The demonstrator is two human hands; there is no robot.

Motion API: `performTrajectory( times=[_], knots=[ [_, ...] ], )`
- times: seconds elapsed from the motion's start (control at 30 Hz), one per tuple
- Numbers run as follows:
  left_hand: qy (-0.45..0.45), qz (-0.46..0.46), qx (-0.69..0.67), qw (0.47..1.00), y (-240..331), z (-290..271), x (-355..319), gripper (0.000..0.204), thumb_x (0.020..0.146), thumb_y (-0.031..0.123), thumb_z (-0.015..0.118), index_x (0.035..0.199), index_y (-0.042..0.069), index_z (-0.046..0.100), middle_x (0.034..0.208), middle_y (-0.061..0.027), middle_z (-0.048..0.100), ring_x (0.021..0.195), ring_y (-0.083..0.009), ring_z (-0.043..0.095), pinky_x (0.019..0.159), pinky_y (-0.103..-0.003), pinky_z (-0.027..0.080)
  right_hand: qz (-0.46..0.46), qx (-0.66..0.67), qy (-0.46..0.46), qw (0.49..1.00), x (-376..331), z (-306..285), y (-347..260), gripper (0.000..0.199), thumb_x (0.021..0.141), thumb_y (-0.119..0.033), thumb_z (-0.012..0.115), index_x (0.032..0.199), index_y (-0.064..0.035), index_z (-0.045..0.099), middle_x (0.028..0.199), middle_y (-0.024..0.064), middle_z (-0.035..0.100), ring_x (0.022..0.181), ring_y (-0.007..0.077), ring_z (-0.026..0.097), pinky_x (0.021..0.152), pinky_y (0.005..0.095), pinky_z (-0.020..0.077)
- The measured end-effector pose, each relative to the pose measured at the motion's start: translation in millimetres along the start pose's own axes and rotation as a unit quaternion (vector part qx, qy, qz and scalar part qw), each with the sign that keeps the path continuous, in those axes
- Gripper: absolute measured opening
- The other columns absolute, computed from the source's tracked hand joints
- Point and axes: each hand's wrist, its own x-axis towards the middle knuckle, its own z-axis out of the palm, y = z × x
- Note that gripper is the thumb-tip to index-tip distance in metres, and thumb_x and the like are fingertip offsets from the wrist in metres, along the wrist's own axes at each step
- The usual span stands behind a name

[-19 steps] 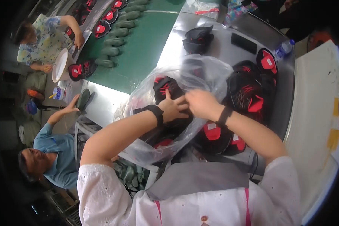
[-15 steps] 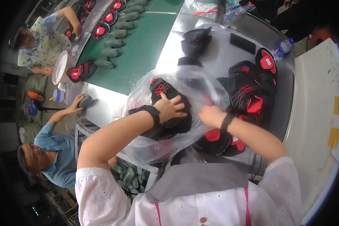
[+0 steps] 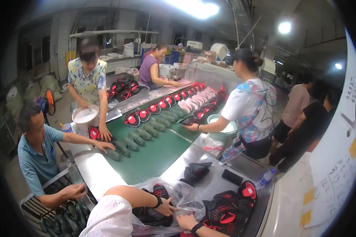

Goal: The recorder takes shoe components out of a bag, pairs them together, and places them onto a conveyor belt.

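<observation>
A see-through plastic bag lies at the near edge of the metal table, its mouth spread apart. Inside are black shoe uppers with red laces. My left hand reaches into the bag and rests on the uppers, fingers stretched out. Close beside it, my right hand has its fingers closed on the bag's plastic. To the right of the bag sits a pile of black and red shoe uppers. Another black upper lies beyond the bag. The bag's lower part is hidden by my arms.
A dark phone and a plastic bottle lie at the table's right side. A green conveyor belt carries rows of green shoe lasts and uppers. Several co-workers stand around it; one reaches in from the left.
My view has tilted up, so the belt and co-workers now show and my hands sit lower in the picture. Both hands stay at the bag; the co-worker on the left now reaches to the belt's lasts.
</observation>
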Motion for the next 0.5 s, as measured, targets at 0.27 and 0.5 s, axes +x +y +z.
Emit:
performTrajectory(
  times=[0.27, 0.5],
  knots=[
    [0.137, -0.104, -0.182, 0.968, 23.7, -55.2, -121.0, 0.053, 0.061, 0.028, 0.074, 0.104, 0.006, 0.052, 0.122, -0.0082, 0.047, 0.128, -0.0359, 0.028, 0.093, -0.052, 0.039, 0.054, 0.13, -0.01, 0.99, -3.6, -33.8, 2.4, 0.061, 0.076, -0.025, 0.054, 0.134, -0.0169, 0.035, 0.122, 0.0186, 0.052, 0.104, 0.0325, 0.057, 0.084, 0.0436, 0.0473],
    [0.656, -0.537, -0.388, 0.362, 59.8, -57.1, -207.6, 0.054, 0.066, 0.029, 0.077, 0.106, 0.002, 0.054, 0.106, -0.0111, 0.058, 0.098, -0.0226, 0.056, 0.083, -0.035, 0.045, 0.049, 0.104, -0.061, 0.991, 24.8, -2.7, 35.6, 0.03, 0.073, -0.021, 0.052, 0.098, -0.0103, 0.066, 0.094, 0.0175, 0.064, 0.088, 0.0302, 0.063, 0.075, 0.04, 0.0484]
  ],
)
